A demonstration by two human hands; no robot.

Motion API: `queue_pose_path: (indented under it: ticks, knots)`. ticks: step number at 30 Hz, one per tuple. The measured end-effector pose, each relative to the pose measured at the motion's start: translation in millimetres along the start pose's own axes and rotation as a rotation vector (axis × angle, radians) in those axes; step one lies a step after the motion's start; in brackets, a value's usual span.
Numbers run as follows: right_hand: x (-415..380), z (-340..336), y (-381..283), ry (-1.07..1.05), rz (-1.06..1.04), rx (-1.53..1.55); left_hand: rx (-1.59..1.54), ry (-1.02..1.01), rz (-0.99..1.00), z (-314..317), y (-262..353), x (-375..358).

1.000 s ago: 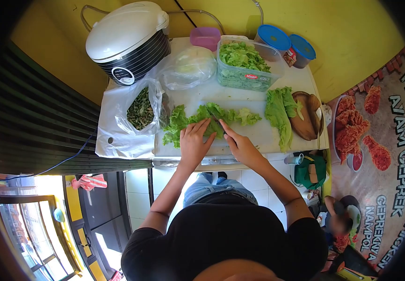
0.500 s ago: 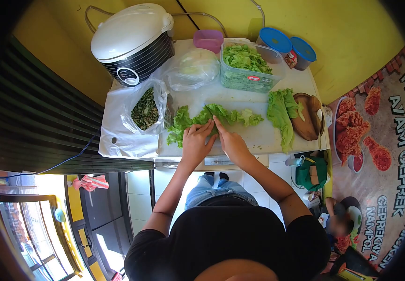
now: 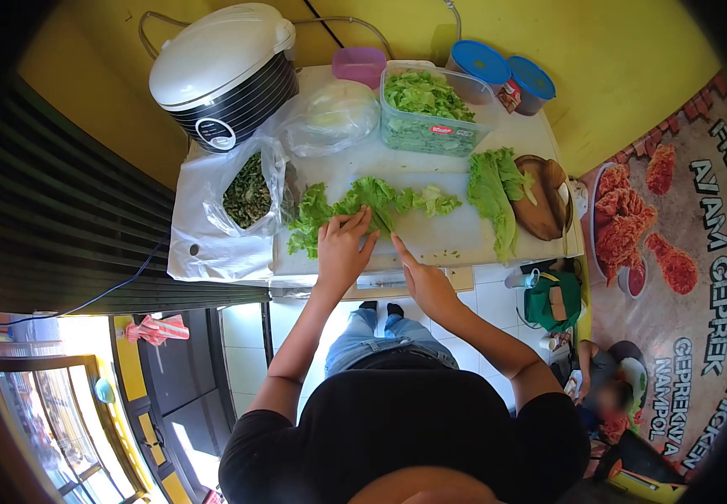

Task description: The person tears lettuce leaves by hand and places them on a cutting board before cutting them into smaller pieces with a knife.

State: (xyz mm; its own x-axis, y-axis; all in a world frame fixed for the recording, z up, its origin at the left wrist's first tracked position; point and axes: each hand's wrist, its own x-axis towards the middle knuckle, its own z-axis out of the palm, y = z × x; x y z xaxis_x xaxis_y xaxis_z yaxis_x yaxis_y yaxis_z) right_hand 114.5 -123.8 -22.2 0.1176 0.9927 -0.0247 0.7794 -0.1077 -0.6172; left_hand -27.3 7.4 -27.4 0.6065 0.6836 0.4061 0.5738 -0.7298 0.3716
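Note:
Green lettuce leaves [image 3: 372,193] lie in a row across a pale cutting board [image 3: 430,239]. My left hand [image 3: 343,252] holds the left part of the lettuce down, its fingertips pressed on the leaves. Just right of it, at the board's front edge, my right hand [image 3: 429,286] has its index finger stretched forward and the other fingers curled. A thin line like a blade runs from that fingertip into the leaves, but its handle is hidden. More whole lettuce [image 3: 493,197] lies to the right, beside a brown wooden dish [image 3: 538,210].
Behind the board stand a clear tub [image 3: 430,139] of cut lettuce, a plastic-wrapped bundle [image 3: 330,122], a purple bowl [image 3: 358,65] and blue-lidded containers [image 3: 481,63]. A rice cooker [image 3: 225,76] and an open bag [image 3: 247,197] of chopped greens are left. Another person [image 3: 603,386] is lower right.
My right hand has moved back toward my body, away from my left hand and the leaves. The whole view has shifted slightly, with the table now a little further left and up.

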Motion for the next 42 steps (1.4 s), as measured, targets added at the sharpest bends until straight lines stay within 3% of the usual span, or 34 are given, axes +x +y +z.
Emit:
queue_pose_path:
  ticks: [6,15,22,24,27,30,40,42]
  knots:
    - [25,12,3,0.081,-0.054,-0.01,-0.002,-0.02,-0.024,0,1,-2]
    - [-37,-16,14,-0.04,0.029,0.111,-0.002,-0.033,-0.044,2,1,-3]
    - [-34,-33,11,0.069,0.025,0.185,-0.012,-0.025,-0.038,-7,1,-3]
    - [-35,-45,1,-0.028,0.103,0.204,-0.003,-0.033,-0.032,-9,3,-6]
    - [-16,-39,-3,-0.003,0.005,0.207,0.056,0.024,0.041,-8,-1,-4]
    - [13,-16,2,0.057,-0.075,0.189,0.029,-0.07,0.0,-4,-6,-6]
    - [54,6,1,0.038,-0.067,0.017,0.007,-0.069,-0.02,-3,-4,-8]
    - [63,8,-1,0.119,-0.107,0.026,0.0,-0.075,-0.027,-4,-3,-9]
